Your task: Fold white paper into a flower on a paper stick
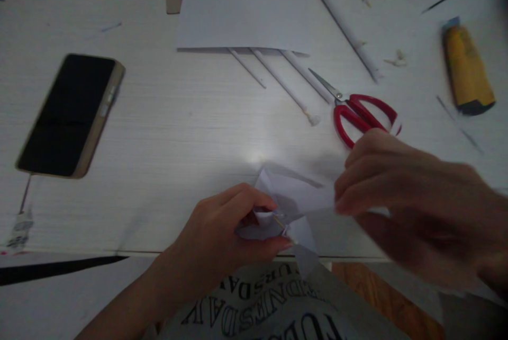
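My left hand [226, 234] is closed in a pinch on a small piece of folded white paper [291, 199] at the table's near edge. A thin stick shows between its fingers and the paper. My right hand [413, 202], blurred by motion, grips the same paper at its right side with curled fingers. Both hands hold the paper just above the white table [178, 133].
Red-handled scissors [361, 112] lie just beyond my right hand. Several rolled paper tubes [278, 78] and a white sheet [246, 6] lie farther back. A dark phone [71, 115] rests at the left, a yellow glue tube [466, 70] at the far right.
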### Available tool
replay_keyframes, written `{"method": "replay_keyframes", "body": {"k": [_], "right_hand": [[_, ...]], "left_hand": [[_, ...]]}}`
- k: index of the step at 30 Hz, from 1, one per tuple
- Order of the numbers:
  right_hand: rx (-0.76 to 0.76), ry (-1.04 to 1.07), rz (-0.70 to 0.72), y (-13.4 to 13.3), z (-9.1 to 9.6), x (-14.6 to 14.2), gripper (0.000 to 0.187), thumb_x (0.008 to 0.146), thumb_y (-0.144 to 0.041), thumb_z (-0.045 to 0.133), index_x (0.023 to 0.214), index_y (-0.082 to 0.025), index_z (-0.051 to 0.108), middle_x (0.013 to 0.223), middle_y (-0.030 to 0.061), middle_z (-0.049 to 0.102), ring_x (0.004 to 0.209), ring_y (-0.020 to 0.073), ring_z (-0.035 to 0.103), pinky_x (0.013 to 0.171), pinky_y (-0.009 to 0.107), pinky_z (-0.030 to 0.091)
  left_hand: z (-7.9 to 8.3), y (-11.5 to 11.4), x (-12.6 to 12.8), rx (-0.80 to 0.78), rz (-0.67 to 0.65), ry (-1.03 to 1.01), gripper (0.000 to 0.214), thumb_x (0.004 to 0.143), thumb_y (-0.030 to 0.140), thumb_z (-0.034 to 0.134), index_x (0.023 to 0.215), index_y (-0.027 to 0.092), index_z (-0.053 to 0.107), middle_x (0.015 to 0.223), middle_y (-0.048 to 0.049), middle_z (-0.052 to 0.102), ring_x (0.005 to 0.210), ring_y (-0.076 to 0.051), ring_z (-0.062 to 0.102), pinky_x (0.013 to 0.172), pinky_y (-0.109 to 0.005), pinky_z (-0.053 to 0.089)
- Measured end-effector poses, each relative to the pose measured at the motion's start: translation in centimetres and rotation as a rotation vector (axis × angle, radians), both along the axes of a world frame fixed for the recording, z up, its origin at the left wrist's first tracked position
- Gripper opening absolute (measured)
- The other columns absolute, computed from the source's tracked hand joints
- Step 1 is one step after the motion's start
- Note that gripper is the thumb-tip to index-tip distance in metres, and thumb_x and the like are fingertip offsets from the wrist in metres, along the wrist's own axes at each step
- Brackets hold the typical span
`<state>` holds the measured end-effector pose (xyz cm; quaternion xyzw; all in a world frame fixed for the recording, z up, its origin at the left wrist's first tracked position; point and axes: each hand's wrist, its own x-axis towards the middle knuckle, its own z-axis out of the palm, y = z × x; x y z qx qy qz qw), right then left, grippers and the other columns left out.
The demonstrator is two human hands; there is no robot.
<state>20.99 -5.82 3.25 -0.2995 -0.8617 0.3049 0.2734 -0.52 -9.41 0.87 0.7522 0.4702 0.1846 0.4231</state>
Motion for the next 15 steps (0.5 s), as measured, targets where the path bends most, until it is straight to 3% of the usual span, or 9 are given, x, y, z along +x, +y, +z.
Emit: {"method": "replay_keyframes", "body": {"k": [2,4,5,8,11,15], "right_hand": [[-0.302,0.255,-0.2,1.0,0.2,0.4,0.015,0.081,-0.018,0.039,0.072,-0.02,0.05,0.062,0.0004,0.05,0.058,0.014,0.046,0.053,0.032,0.037],[-0.489,0.6,-0.288,2.2,0.2,0.7,0.026,0.085,-0.023,0.028,0.063,-0.022,0.043,0.049,-0.0034,0.032,0.046,0.0124,0.032,0.048,0.031,0.033],[-0.599,0.681,-0.411,2.8,0.1,0.8,0.032,0.086,-0.022,0.02,0.061,-0.022,0.04,0.048,-0.0039,0.025,0.044,0.012,0.027,0.047,0.03,0.031],[-0.84,0.8,-0.532,4.1,-0.4,1.1,0.041,0.082,-0.014,0.006,0.058,-0.02,0.038,0.047,-0.0038,0.02,0.044,0.0098,0.021,0.044,0.028,0.024],[-0.896,0.831,-0.493,4.8,-0.9,1.7,0.044,0.08,-0.011,0.001,0.06,-0.019,0.039,0.047,-0.0034,0.022,0.045,0.0092,0.024,0.044,0.028,0.022],[-0.795,0.788,-0.451,5.2,-1.2,2.2,0.036,0.078,-0.011,0.006,0.061,-0.02,0.036,0.046,-0.004,0.021,0.044,0.0086,0.024,0.044,0.028,0.023]], "left_hand": [[0.0,0.0,0.0,-0.004,-0.004,0.019,0.023,0.066,0.027,0.066,0.083,0.019,0.052,0.074,0.0032,0.058,0.057,-0.006,0.053,0.049,-0.014,0.04],[0.0,0.0,0.1,0.009,0.004,0.024,0.023,0.066,0.026,0.066,0.083,0.019,0.053,0.075,0.003,0.058,0.058,-0.007,0.054,0.049,-0.015,0.04],[0.0,0.0,0.1,0.017,0.011,0.021,0.023,0.065,0.026,0.066,0.083,0.019,0.053,0.075,0.0029,0.058,0.057,-0.007,0.054,0.049,-0.015,0.04],[0.0,-0.1,0.1,0.028,0.025,0.006,0.024,0.064,0.025,0.067,0.082,0.019,0.053,0.073,0.003,0.059,0.057,-0.007,0.054,0.048,-0.015,0.04],[0.0,-0.2,0.1,0.026,0.023,0.006,0.024,0.065,0.025,0.067,0.083,0.019,0.053,0.073,0.0031,0.058,0.057,-0.007,0.054,0.049,-0.015,0.042],[-0.1,-0.2,0.0,0.044,0.021,-0.001,0.024,0.065,0.026,0.066,0.083,0.02,0.052,0.073,0.0026,0.059,0.057,-0.008,0.054,0.049,-0.016,0.042]]}}
